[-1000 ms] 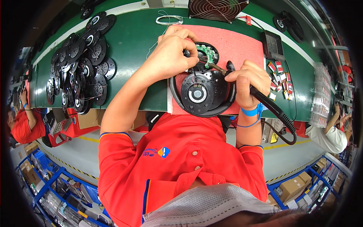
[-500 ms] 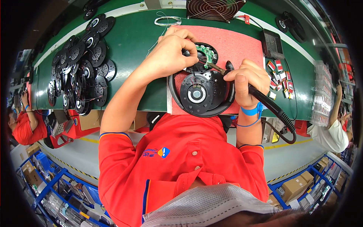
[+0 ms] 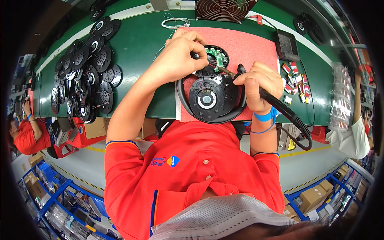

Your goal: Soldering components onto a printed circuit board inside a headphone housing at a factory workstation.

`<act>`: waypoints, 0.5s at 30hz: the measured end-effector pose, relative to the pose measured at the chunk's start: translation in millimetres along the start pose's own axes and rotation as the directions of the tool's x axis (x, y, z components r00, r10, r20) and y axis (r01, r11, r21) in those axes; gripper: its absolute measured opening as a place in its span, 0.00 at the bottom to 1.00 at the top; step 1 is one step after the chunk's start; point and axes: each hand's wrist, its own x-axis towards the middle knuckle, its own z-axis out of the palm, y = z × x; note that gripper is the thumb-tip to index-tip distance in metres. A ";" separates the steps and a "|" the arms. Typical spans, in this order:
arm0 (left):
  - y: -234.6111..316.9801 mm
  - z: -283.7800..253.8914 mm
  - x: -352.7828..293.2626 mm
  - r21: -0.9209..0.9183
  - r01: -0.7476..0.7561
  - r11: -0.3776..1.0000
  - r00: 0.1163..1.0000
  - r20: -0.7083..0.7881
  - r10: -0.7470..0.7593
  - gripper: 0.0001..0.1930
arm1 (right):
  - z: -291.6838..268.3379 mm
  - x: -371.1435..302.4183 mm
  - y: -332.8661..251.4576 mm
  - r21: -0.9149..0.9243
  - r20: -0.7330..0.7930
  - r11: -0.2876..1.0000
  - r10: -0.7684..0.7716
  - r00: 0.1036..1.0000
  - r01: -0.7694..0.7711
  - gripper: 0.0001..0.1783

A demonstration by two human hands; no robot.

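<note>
My right hand (image 3: 262,86) is wrapped round a black soldering iron (image 3: 280,104), whose tip rests at the edge of a green circuit board (image 3: 219,56). The board lies in a round black ear cup of a headphone (image 3: 178,90). My left hand (image 3: 185,52) is closed in a pinch over the cup's left side. A strand of solder wire (image 3: 162,50) runs to this hand from a silver coil; its end at the fingertips is hard to see. Thin leads lie beside the board. Nearer me sits a black speaker plate (image 3: 207,100) with a pale round centre.
A pink mat (image 3: 256,44) covers part of the green table (image 3: 136,44). Many speaker plates (image 3: 82,56) are piled at left. The solder coil (image 3: 176,23) and a fan (image 3: 224,10) stand behind. At right are a black tray (image 3: 287,46), small batteries (image 3: 298,82) and stacked clear trays (image 3: 341,100).
Both hands keep nearly the same pose, with the iron's tip still at the board. The whole view has shifted very slightly.
</note>
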 end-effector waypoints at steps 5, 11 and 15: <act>0.6 0.2 -1.3 -0.008 -0.009 1.000 1.000 -0.008 0.009 0.04 | 0.6 -1.4 -0.8 0.003 -0.005 1.000 -0.002 1.000 0.002 0.13; 1.3 0.3 -1.1 -0.017 -0.009 1.000 1.000 -0.016 0.009 0.04 | 0.2 -1.5 -0.1 0.002 -0.001 1.000 -0.007 1.000 0.007 0.12; 0.5 0.0 2.2 -0.024 -0.017 1.000 1.000 -0.017 0.017 0.04 | -3.0 0.5 -2.3 -0.011 0.012 1.000 -0.004 1.000 0.004 0.19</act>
